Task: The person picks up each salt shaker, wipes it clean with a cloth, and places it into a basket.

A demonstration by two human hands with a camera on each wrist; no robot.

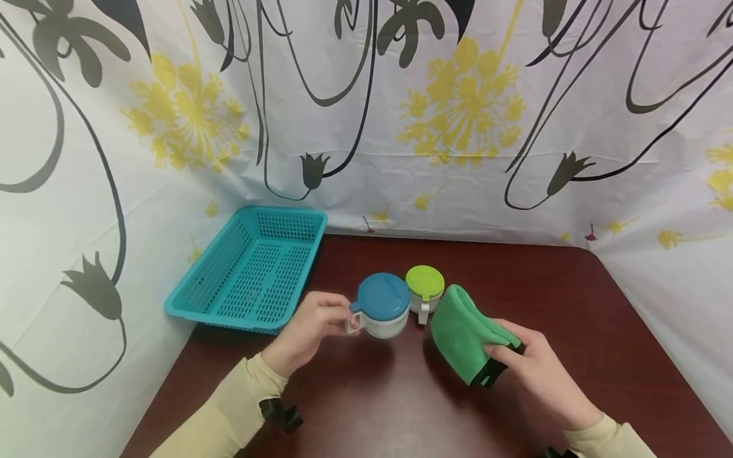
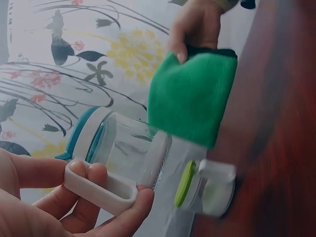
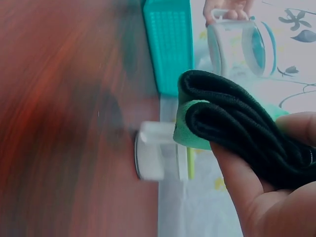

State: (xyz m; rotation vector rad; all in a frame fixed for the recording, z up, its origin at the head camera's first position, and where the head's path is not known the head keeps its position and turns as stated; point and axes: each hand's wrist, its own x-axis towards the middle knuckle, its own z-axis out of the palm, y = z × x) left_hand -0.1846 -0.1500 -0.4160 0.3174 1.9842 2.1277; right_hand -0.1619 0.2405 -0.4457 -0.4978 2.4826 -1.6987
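My left hand [image 1: 321, 324] grips the white handle [image 2: 101, 190] of a clear glass jar [image 2: 131, 143] with a blue lid [image 1: 383, 296]. The jar is held up over the table, its shadow falling below it. In my right hand [image 1: 535, 362] is a folded green cloth [image 1: 464, 334] with a black edge [image 3: 232, 118], pinched between thumb and fingers. A smaller jar [image 2: 212, 190] with a lime-green lid [image 1: 425, 281] and a white handle stands on the table between the blue-lidded jar and the cloth, a little behind them.
A turquoise plastic basket [image 1: 252, 323] with perforated walls sits at the back left of the dark red-brown table [image 1: 538, 286]. Behind and beside the table hangs a white curtain [image 1: 366, 127] with flower prints.
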